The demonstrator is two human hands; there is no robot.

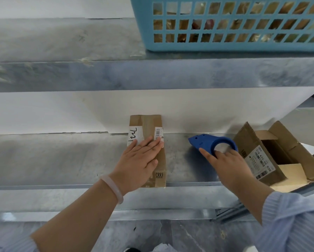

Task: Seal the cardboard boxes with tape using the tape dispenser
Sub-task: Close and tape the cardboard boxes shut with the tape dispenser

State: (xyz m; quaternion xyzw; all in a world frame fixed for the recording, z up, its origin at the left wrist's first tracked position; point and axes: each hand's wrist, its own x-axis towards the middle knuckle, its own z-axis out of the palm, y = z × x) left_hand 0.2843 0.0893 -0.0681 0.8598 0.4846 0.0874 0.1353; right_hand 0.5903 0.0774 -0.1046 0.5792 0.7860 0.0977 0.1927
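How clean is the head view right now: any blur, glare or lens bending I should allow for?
Head view: light is soft and even, with only a faint shadow beside the tape dispenser. The metal shelf shows dull sheen, no harsh glare. The flat box and both hands, left and right, are fairly sharp; the blue basket is smeared. The wide lens tilts shelf edges near the right border.

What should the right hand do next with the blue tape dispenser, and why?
Probably close the right hand around the blue tape dispenser and lift it toward the flat cardboard box. The fingers only rest on the dispenser's ring, which lies on the metal shelf beside the box, and the left hand presses flat on that box, so it appears held ready for taping.
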